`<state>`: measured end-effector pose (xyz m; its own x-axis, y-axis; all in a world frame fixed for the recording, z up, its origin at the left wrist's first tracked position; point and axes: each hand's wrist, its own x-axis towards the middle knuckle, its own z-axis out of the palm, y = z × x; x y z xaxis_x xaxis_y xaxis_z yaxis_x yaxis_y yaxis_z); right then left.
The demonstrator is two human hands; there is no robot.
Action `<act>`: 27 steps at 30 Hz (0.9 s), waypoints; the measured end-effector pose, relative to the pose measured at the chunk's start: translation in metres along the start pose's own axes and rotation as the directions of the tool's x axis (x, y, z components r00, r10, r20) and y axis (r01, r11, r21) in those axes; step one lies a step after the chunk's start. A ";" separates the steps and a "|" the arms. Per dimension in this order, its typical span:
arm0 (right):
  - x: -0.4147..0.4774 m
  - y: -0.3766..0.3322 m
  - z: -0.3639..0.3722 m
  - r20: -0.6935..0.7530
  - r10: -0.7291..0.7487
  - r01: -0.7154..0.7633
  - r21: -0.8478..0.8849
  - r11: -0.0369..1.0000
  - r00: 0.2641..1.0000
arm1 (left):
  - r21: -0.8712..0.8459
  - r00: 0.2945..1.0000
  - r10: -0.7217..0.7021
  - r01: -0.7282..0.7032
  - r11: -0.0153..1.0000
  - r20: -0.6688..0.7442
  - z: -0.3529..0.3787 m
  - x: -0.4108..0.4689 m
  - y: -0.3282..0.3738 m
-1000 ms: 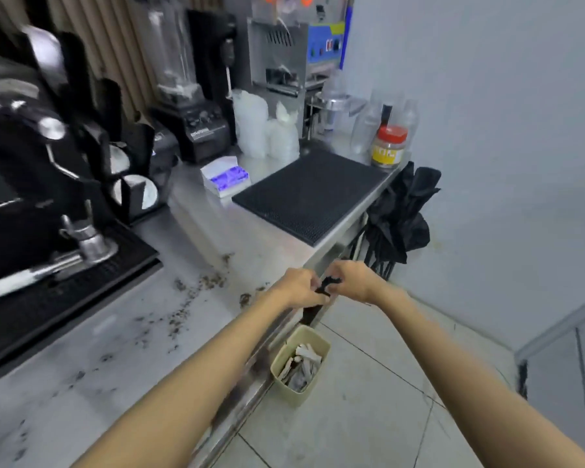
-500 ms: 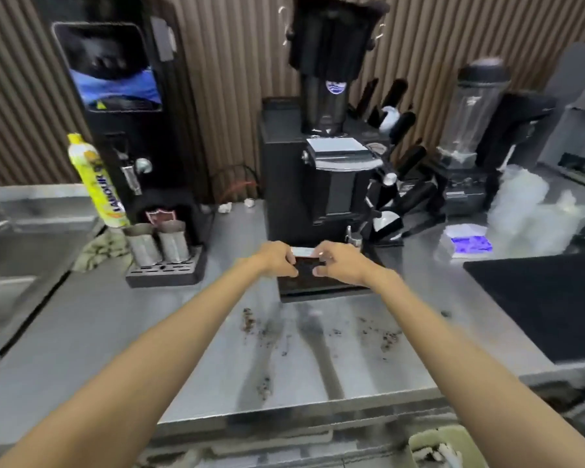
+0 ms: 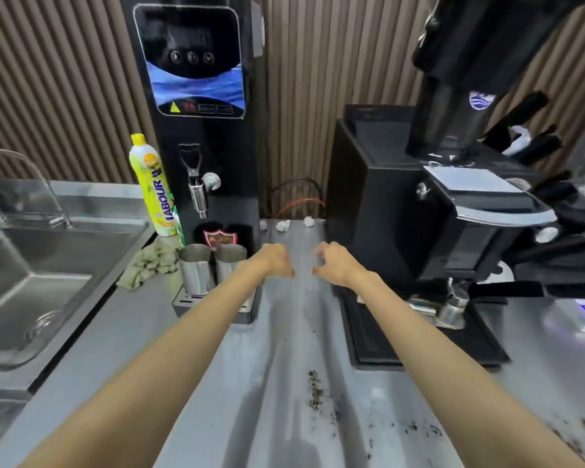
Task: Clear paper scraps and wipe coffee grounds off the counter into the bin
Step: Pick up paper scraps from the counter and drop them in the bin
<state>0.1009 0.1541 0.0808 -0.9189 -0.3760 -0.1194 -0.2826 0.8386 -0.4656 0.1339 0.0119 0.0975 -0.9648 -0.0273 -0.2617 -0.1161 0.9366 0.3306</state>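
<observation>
Three crumpled paper scraps (image 3: 282, 225) lie at the back of the counter (image 3: 217, 383), in the gap between the water dispenser (image 3: 196, 96) and the coffee grinder (image 3: 402, 204), none of them collected yet. Coffee grounds (image 3: 315, 393) are scattered across the near part of the counter, thickest in a small trail at the centre and spreading to the right, so the wiping step appears not to have started. The bin is out of view. The left hand (image 3: 275, 261) and the right hand (image 3: 335, 263) hover side by side over the counter, just short of the scraps, each with fingers loosely curled and nothing gripped. A crumpled cloth (image 3: 147, 267) (a likely wiping tool) rests beside the sink (image 3: 41, 265), untouched. Judged from this layout, both parts of the task remain outstanding, with scrap collection the probable step in hand.
</observation>
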 end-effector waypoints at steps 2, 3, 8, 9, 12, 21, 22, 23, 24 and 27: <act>0.038 -0.002 0.002 0.004 0.031 -0.031 -0.021 0.999 1.000 | 0.027 1.000 0.012 -0.013 1.000 0.019 -0.006 0.035 -0.004; 0.057 -0.003 0.003 0.011 0.050 -0.050 -0.029 0.998 0.999 | 0.035 0.999 0.015 -0.017 0.999 0.033 -0.007 0.054 -0.005; 0.142 0.003 0.006 0.057 0.130 -0.127 -0.043 0.991 0.990 | 0.051 0.993 -0.007 0.001 0.999 0.118 -0.007 0.141 -0.012; 0.157 0.006 0.007 0.057 0.147 -0.145 -0.036 0.989 0.988 | 0.051 0.991 -0.012 0.006 0.999 0.133 -0.007 0.156 -0.013; 0.200 0.020 0.015 0.046 0.208 -0.209 0.010 0.978 0.977 | 0.046 0.988 -0.038 0.031 0.998 0.147 -0.003 0.200 -0.018; 0.306 0.056 0.057 -0.062 0.302 -0.290 0.153 0.945 0.951 | 0.123 0.981 -0.178 0.187 0.975 -0.084 0.028 0.314 -0.032; 0.316 0.059 0.061 -0.064 0.296 -0.284 0.143 0.948 0.953 | 0.184 0.981 -0.168 0.184 0.965 -0.101 0.032 0.324 -0.034; 0.325 0.061 0.064 -0.077 0.289 -0.278 0.126 0.952 0.954 | 0.246 0.981 -0.154 0.179 0.952 -0.116 0.034 0.333 -0.035; 0.333 0.064 0.066 -0.098 0.283 -0.273 0.104 0.956 0.954 | 0.292 0.982 -0.145 0.174 0.940 -0.121 0.036 0.342 -0.037; 0.352 0.073 0.070 -0.136 0.273 -0.275 0.000 0.961 0.952 | 0.292 0.981 -0.178 0.193 0.937 -0.079 0.045 0.362 -0.042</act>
<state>-0.2235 0.0554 -0.0566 -0.9897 -0.0756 -0.1215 -0.0185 0.9097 -0.4148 -0.1998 -0.0220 -0.0515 -0.9443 -0.2210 -0.2439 -0.2266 0.9740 -0.0054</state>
